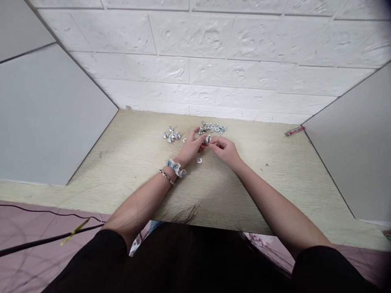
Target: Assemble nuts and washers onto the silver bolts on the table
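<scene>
One bolt (208, 138) sits pinched in my left hand (191, 147); whether my right hand (225, 150), just beside it, pinches anything, I cannot tell.

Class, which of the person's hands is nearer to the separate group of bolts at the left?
Left. The left hand is just to the right of the group of bolts; the right hand is farther right, beyond the left hand.

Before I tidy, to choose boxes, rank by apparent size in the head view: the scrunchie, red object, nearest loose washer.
1. Scrunchie
2. Red object, nearly as long but slimmer
3. Washer, clearly smallest
</scene>
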`<control>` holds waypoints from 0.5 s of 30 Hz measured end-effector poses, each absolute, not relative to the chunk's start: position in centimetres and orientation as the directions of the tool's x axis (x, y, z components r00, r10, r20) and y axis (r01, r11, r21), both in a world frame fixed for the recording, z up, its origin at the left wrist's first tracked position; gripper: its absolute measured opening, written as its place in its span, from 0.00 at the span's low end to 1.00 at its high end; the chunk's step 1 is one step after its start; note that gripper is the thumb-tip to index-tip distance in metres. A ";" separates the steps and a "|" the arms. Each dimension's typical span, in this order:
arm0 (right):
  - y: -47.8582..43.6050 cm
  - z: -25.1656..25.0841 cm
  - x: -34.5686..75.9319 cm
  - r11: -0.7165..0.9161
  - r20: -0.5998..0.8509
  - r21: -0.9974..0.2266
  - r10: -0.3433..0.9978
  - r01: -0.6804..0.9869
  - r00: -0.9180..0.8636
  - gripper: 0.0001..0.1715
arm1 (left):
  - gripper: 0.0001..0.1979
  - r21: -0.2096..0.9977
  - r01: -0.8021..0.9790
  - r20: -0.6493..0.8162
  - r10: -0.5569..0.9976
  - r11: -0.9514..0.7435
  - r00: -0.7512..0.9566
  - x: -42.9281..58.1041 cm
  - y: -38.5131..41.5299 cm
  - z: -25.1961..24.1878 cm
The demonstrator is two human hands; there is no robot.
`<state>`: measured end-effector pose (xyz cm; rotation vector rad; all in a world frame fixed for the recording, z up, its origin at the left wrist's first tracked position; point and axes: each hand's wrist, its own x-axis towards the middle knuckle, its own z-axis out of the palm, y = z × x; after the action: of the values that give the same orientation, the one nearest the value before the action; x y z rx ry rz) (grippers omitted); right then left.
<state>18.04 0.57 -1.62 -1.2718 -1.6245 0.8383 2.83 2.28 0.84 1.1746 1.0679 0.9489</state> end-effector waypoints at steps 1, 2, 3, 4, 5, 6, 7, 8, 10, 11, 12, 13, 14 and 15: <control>0.5 -1.7 18.0 0.236 0.222 -0.898 0.972 0.371 -0.080 0.11 | 0.26 0.986 -0.039 -0.151 0.961 0.165 0.230 2.8 2.3 0.9; 0.5 -1.7 18.0 0.229 0.216 -0.902 0.973 0.366 -0.075 0.11 | 0.26 0.984 -0.046 -0.157 0.961 0.172 0.227 2.9 2.3 1.0; 0.5 -1.7 17.9 0.225 0.214 -0.907 0.974 0.357 -0.071 0.12 | 0.25 0.985 -0.044 -0.155 0.960 0.170 0.231 2.9 2.2 1.0; 0.5 -1.7 17.9 0.226 0.216 -0.911 0.974 0.345 -0.069 0.13 | 0.25 0.987 -0.031 -0.148 0.959 0.160 0.241 2.9 2.2 1.1; 0.5 -1.7 17.9 0.234 0.222 -0.913 0.972 0.335 -0.072 0.14 | 0.25 0.989 -0.010 -0.139 0.957 0.146 0.255 2.9 2.1 1.1; 0.6 -1.7 17.8 0.243 0.230 -0.911 0.970 0.332 -0.077 0.15 | 0.25 0.991 0.015 -0.129 0.954 0.130 0.271 2.9 2.0 1.1; 0.6 -1.7 17.8 0.254 0.240 -0.906 0.967 0.340 -0.084 0.15 | 0.25 0.992 0.041 -0.123 0.949 0.116 0.290 2.9 1.9 1.2; 0.6 -1.7 17.8 0.268 0.251 -0.896 0.964 0.355 -0.093 0.14 | 0.25 0.993 0.064 -0.118 0.945 0.103 0.306 2.9 1.8 1.2; 0.6 -1.6 17.9 0.297 0.276 -0.871 0.955 0.391 -0.112 0.12 | 0.23 0.992 0.095 -0.111 0.937 0.084 0.332 2.8 1.7 1.2; 0.6 -1.6 17.9 0.308 0.287 -0.860 0.951 0.407 -0.115 0.12 | 0.23 0.992 0.102 -0.106 0.933 0.075 0.343 2.8 1.8 1.2; 0.6 -1.6 17.9 0.315 0.293 -0.852 0.949 0.419 -0.116 0.12 | 0.23 0.992 0.104 -0.100 0.929 0.068 0.355 2.7 1.8 1.1; 0.6 -1.6 17.9 0.317 0.297 -0.846 0.948 0.429 -0.116 0.12 | 0.24 0.993 0.101 -0.093 0.925 0.060 0.367 2.7 1.8 1.0; 0.6 -1.6 17.9 0.319 0.299 -0.840 0.947 0.439 -0.117 0.13 | 0.24 0.994 0.096 -0.084 0.921 0.051 0.379 2.6 1.9 0.9; 0.5 -1.6 18.0 0.325 0.303 -0.831 0.945 0.451 -0.124 0.13 | 0.25 0.995 0.092 -0.076 0.916 0.043 0.394 2.6 1.9 0.8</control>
<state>17.96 0.55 -1.61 -1.2591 -1.7274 0.7196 2.57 1.95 0.77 1.3892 0.9874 0.8209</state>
